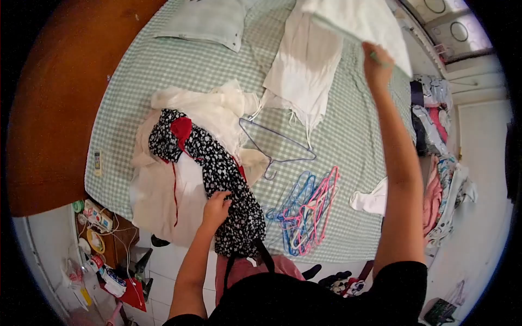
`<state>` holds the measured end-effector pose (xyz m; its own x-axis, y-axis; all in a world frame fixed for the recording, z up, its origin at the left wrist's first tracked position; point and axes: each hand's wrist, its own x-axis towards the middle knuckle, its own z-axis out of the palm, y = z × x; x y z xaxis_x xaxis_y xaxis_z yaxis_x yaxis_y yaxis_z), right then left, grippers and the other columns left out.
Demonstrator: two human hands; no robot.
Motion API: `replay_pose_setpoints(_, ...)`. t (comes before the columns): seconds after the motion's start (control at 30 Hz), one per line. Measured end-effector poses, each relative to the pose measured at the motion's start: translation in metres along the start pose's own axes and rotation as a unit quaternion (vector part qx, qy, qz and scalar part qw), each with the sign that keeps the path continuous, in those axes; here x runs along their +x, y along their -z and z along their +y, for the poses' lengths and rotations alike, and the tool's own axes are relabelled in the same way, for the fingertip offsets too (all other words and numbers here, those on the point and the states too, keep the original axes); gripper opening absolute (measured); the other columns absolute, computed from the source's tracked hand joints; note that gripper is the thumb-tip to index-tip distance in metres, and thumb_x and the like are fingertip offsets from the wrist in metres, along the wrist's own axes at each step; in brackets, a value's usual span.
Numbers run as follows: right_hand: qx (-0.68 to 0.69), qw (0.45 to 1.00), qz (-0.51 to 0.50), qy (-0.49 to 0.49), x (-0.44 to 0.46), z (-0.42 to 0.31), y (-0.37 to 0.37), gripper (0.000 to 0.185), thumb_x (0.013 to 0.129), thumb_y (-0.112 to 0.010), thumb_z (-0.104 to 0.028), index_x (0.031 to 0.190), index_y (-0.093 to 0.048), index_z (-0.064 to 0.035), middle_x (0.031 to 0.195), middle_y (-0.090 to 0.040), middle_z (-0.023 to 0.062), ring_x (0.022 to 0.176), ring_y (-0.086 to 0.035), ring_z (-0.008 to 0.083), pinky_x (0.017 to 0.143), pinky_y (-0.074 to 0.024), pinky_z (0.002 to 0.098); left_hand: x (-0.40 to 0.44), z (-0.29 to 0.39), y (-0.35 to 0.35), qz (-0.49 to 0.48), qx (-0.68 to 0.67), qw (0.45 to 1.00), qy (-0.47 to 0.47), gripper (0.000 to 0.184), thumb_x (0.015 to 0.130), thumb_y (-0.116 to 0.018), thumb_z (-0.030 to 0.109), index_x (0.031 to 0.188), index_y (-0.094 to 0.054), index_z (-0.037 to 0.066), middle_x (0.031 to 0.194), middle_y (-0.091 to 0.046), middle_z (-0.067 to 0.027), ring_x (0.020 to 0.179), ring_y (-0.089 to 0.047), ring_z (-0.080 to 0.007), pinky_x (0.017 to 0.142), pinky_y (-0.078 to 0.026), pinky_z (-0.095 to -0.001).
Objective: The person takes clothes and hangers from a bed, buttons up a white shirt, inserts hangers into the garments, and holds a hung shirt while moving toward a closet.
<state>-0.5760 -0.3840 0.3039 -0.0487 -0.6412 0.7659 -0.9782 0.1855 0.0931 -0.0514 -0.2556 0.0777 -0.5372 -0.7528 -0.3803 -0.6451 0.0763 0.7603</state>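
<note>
My left hand [217, 209] rests with bent fingers closed at the edge of a black-and-white floral dress [225, 179] with red trim and a red tie. Under the dress lie several cream and white garments [163, 187] in a pile. Far to the right, my raised right hand [379, 64] is closed on a white cloth [370, 19] with a pale green edge; a bit of green shows in the fist. Just left of that cloth, a white strappy garment [304, 68] lies flat, its straps by a single dark blue hanger [283, 159].
Several blue and pink hangers [307, 212] lie bunched near the bed's front edge. A white cloth piece [371, 200] is to their right. On the green checked bed [215, 68] are also a pillow [204, 24] and a small remote [98, 163]. Folded clothes [435, 117] stand beyond the right edge.
</note>
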Motion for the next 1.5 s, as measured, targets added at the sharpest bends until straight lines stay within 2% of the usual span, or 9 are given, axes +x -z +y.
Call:
replay_pose_setpoints(0.37,0.075,0.964,-0.207,-0.148,-0.331,-0.166,-0.115,0.024,0.074,-0.064,-0.007,0.098,-0.059,-0.0104,0.08,-0.055,0.0069,0.08,-0.052,0.0306,0.078,-0.0405,0.0453,0.143,0.0,0.018,0.17,0.039,0.981,-0.08,0.026,0.08,-0.058,0.007,0.107,-0.058,0.007,0.111,-0.054,-0.0104,0.103,-0.051,-0.0311,0.089,-0.042,-0.0388)
replay_pose_setpoints(0.47,0.066,0.947,-0.259,-0.179,-0.387,-0.206,-0.101,0.032,0.08,-0.059,-0.01,0.113,-0.055,-0.0077,0.101,-0.057,0.0127,0.099,-0.052,0.0318,0.095,-0.0336,0.0493,0.178,0.007,0.032,0.206,0.141,0.964,-0.096,0.034,0.075,-0.063,0.005,0.109,-0.058,0.006,0.124,-0.047,-0.0121,0.113,-0.044,-0.0335,0.093,-0.04,-0.0399)
replay_pose_setpoints(0.67,0.008,0.921,-0.327,-0.212,-0.402,-0.23,-0.088,0.074,0.081,-0.059,-0.01,0.139,-0.014,0.0011,0.142,-0.018,0.0304,0.13,-0.021,0.0488,0.101,-0.0175,0.0637,0.232,-0.028,0.034,0.182,0.293,0.937,-0.052,0.039,0.07,-0.069,0.007,0.108,-0.059,0.009,0.132,-0.041,-0.0113,0.125,-0.034,-0.0343,0.097,-0.038,-0.0397)
replay_pose_setpoints(0.9,-0.064,0.752,-0.456,-0.472,-0.437,-0.247,-0.052,0.061,0.086,-0.054,-0.025,0.135,-0.029,0.0008,0.143,-0.017,0.028,0.133,-0.012,0.0454,0.102,-0.0132,0.0623,0.224,-0.03,0.037,0.206,0.251,0.944,-0.055,0.013,0.073,-0.066,0.011,0.085,-0.064,0.007,0.103,-0.061,-0.0059,0.11,-0.049,-0.0284,0.094,-0.039,-0.0395)
replay_pose_setpoints(1.1,0.148,0.823,-0.363,-0.41,-0.428,-0.27,0.016,0.039,0.085,-0.054,-0.022,0.116,-0.052,0.0018,0.129,-0.04,0.0229,0.116,-0.039,0.0391,0.097,-0.0316,0.0476,0.091,0.065,0.04,0.191,-0.098,0.966,-0.14,0.004,0.075,-0.06,0.006,0.078,-0.062,0.008,0.084,-0.063,-0.0068,0.079,-0.06,-0.0245,0.069,-0.047,-0.0336)
replay_pose_setpoints(1.2,0.446,0.596,-0.308,-0.593,-0.392,-0.278,0.043,0.031,0.085,-0.057,-0.019,0.109,-0.055,0.0007,0.116,-0.051,0.0167,0.102,-0.05,0.0305,0.09,-0.0383,0.0379,0.012,0.096,0.001,-0.117,-0.196,0.948,-0.223,0.01,0.075,-0.068,0.006,0.082,-0.061,0.005,0.083,-0.065,-0.0074,0.075,-0.063,-0.0179,0.068,-0.049,-0.0298)
replay_pose_setpoints(1.3,0.568,0.335,-0.245,-0.711,-0.35,-0.275,0.068,0.033,0.085,-0.058,-0.019,0.112,-0.054,-0.0006,0.113,-0.053,0.0137,0.1,-0.052,0.0273,0.088,-0.0403,0.0365,-0.063,0.11,-0.058,-0.387,-0.315,0.861,-0.099,0.008,0.08,-0.063,0.014,0.083,-0.062,0.006,0.078,-0.062,-0.0061,0.073,-0.061,-0.0185,0.066,-0.047,-0.0301)
replay_pose_setpoints(1.4,0.6,0.188,-0.189,-0.754,-0.315,-0.267,0.094,0.035,0.084,-0.06,-0.019,0.115,-0.053,-0.0018,0.111,-0.055,0.0107,0.097,-0.054,0.0242,0.086,-0.0422,0.035,-0.104,0.099,-0.086,-0.423,-0.284,0.834,-0.211,0.011,0.083,-0.06,0.016,0.084,-0.063,0.005,0.079,-0.063,-0.0059,0.073,-0.061,-0.0175,0.067,-0.047,-0.0304)
replay_pose_setpoints(1.5,0.602,0.168,-0.186,-0.758,-0.289,-0.26,0.124,0.038,0.084,-0.061,-0.019,0.117,-0.051,-0.0031,0.108,-0.057,0.0077,0.095,-0.056,0.0211,0.084,-0.0441,0.0335,-0.104,0.08,-0.077,-0.234,-0.337,0.906,0.105,0.015,0.086,-0.057,0.017,0.082,-0.062,0.003,0.081,-0.065,-0.0071,0.072,-0.061,-0.0165,0.067,-0.048,-0.0313)
